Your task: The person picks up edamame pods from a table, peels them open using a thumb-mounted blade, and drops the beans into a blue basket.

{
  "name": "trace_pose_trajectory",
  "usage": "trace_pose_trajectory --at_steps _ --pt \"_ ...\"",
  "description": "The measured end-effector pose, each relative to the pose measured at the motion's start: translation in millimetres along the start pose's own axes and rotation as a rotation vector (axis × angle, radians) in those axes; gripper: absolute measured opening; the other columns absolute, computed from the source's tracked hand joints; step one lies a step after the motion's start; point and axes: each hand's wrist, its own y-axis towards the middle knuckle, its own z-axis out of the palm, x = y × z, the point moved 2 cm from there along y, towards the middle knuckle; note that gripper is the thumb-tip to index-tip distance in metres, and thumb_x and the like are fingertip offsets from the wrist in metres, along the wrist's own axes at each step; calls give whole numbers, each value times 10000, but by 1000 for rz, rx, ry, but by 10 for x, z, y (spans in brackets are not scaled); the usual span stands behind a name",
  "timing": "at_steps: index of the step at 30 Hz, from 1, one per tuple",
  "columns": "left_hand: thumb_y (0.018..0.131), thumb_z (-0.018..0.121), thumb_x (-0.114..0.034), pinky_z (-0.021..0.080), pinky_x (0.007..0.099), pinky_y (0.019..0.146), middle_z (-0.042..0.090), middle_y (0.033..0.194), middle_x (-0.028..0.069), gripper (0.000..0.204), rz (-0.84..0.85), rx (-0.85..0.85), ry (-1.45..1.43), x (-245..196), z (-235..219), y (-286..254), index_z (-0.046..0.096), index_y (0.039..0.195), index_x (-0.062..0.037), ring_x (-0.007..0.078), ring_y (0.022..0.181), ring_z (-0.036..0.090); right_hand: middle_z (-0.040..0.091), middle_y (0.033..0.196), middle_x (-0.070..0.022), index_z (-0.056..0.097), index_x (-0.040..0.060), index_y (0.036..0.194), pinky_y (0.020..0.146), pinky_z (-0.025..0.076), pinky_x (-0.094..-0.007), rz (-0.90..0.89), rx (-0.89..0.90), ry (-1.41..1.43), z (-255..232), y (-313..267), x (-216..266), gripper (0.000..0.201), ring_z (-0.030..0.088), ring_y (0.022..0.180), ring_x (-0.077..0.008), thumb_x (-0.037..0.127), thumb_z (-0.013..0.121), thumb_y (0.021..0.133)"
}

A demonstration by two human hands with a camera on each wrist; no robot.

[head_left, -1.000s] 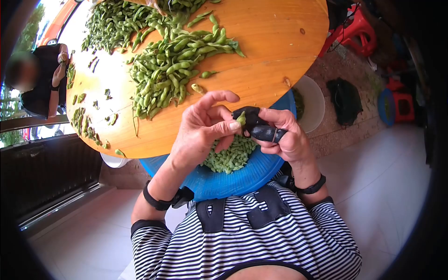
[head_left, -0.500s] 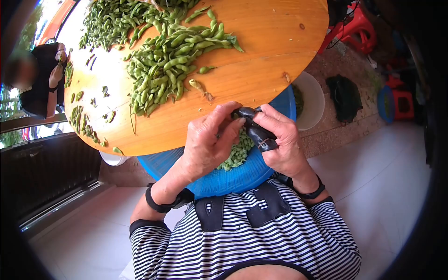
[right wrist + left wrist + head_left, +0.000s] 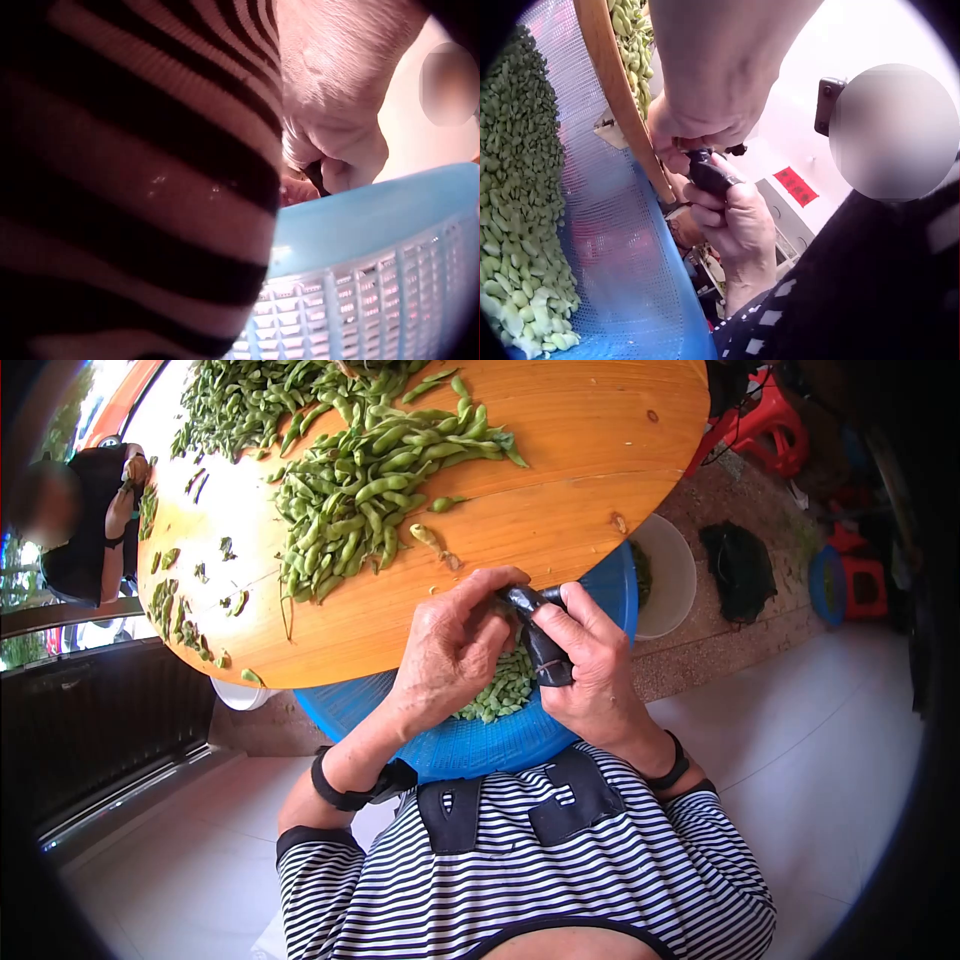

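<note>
Over a blue mesh basket (image 3: 450, 750) of shelled green beans (image 3: 500, 698), my two hands meet at the fingertips. The left hand (image 3: 445, 650) curls its thumb and index finger around a small green pod, almost wholly hidden now. My right hand (image 3: 600, 670) pinches at the same spot from the other side. A glossy black cover (image 3: 545, 650) with a thin band runs along its thumb; more black shows by its index finger. In the left wrist view the black cover (image 3: 712, 176) reaches up under the left hand. Edamame pods (image 3: 350, 500) lie heaped on the table just beyond.
The round wooden table (image 3: 570, 480) has pod scraps on its left side. Another person (image 3: 85, 525) sits at its far left edge. To the right are a white bucket (image 3: 670, 580), a black bag (image 3: 738, 570) and a red stool (image 3: 770, 425).
The left index finger, raised a second ago, has come down beside the thumb, and the pod seen between the hands is covered. The right hand has turned slightly inward.
</note>
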Motion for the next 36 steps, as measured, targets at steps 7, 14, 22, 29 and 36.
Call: trace_pose_trajectory --at_steps 7,14,22,29,36 --pt "831 542 69 515 301 791 676 962 92 370 132 224 151 -285 -101 -113 579 1191 -6 218 877 640 443 838 -137 554 -55 950 667 427 -339 75 -169 -218 -648 -46 -276 344 505 745 -281 7 519 613" --pt "736 585 67 512 387 729 596 879 101 259 635 -229 1126 -389 -670 222 661 960 -37 295 853 570 587 978 -210 544 -67 1059 789 467 -395 416 -176 -719 -1345 -339 -812 413 583 898 -397 -108 497 650" --pt "771 639 62 510 328 670 614 836 93 203 455 -188 780 -417 -542 320 662 946 -39 250 725 613 646 851 -120 603 -28 1101 710 469 -262 290 -175 -241 -938 -106 -541 400 600 773 -156 -87 494 721" --pt "873 659 -4 382 179 531 587 751 -29 66 98 -167 -139 -274 -93 84 617 923 -12 9 628 475 548 725 -5 583 -49 1140 447 343 -189 572 215 1050 -182 47 -229 390 449 560 -30 -40 411 790" --pt "869 642 36 432 194 550 620 776 29 79 307 -225 90 -169 -80 31 596 927 8 53 645 536 581 758 -45 591 -59 1106 428 326 -186 678 233 1291 -130 72 -191 390 375 503 -39 -81 364 789"
